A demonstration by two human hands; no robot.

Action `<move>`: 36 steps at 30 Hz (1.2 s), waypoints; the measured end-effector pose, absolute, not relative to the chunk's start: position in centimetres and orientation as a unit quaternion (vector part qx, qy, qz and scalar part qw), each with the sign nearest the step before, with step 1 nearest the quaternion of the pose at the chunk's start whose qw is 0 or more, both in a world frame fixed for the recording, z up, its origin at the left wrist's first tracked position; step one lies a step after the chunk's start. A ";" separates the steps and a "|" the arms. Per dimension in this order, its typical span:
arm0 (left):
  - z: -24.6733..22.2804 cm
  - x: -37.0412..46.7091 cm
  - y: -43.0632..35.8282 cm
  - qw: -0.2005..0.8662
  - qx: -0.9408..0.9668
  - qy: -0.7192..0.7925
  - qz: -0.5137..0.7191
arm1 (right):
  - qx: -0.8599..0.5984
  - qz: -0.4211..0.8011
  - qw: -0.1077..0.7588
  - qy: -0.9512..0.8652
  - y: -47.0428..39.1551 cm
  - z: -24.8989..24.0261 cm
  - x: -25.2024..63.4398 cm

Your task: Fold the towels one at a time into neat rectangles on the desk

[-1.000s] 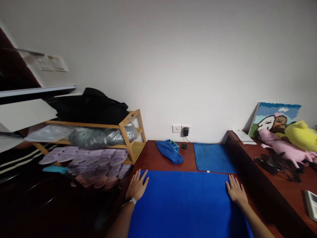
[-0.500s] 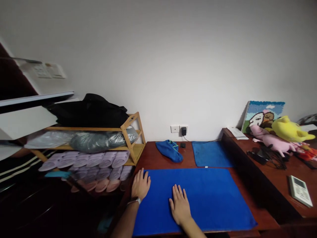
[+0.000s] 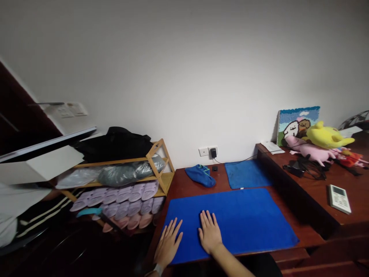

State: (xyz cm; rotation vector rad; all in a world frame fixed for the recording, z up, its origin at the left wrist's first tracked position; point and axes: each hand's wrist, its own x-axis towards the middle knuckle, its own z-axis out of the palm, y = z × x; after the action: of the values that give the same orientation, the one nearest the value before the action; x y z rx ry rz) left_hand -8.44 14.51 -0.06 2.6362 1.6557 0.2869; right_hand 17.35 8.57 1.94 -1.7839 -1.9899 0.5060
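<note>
Well, blue cloth [image 3: 245, 223]: spread on the red-brown table [image 3: 309, 236], looking mostly flat, its near side close to the table's front edge.
Left grip [image 3: 168, 243]: fingers apart, clamped on nothing, over the cloth's left edge by the near corner, which it partly hides from me.
Right grip [image 3: 210, 234]: open too, palm down, fingers a little spread, on the cloth left of its middle.
Touch: I judge light, even palm pressure best; hard fingertips would likely drag the fabric into ridges.
Anchor: I'd hold the left edge down while the right palm strokes outward, so the sheet doesn't creep.
Near right corner: darker; can't tell if it's curled. Worth a gentle pat.
Far side: crumpled blue cloth [image 3: 198, 176] and smaller blue cloth [image 3: 249, 175] lie beyond; I'd stop strokes short of them.
</note>
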 end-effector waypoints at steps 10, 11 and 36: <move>1.4 -7.7 14.2 0.028 0.835 0.544 0.076 | -0.739 0.150 0.151 -0.639 4.6 0.5 28.0; 1.6 -7.7 14.2 0.032 0.834 0.545 0.075 | -0.765 0.131 0.139 -0.615 3.6 0.1 31.4; -1.2 -9.3 17.1 0.019 0.806 0.583 0.106 | -0.867 0.061 0.137 -0.476 10.7 1.7 58.8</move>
State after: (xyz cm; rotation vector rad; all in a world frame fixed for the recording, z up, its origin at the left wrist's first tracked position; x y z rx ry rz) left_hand -9.33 17.12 -1.22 2.5011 1.8083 0.3286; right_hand 58.77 10.69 1.73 -2.5090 -1.3776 0.1762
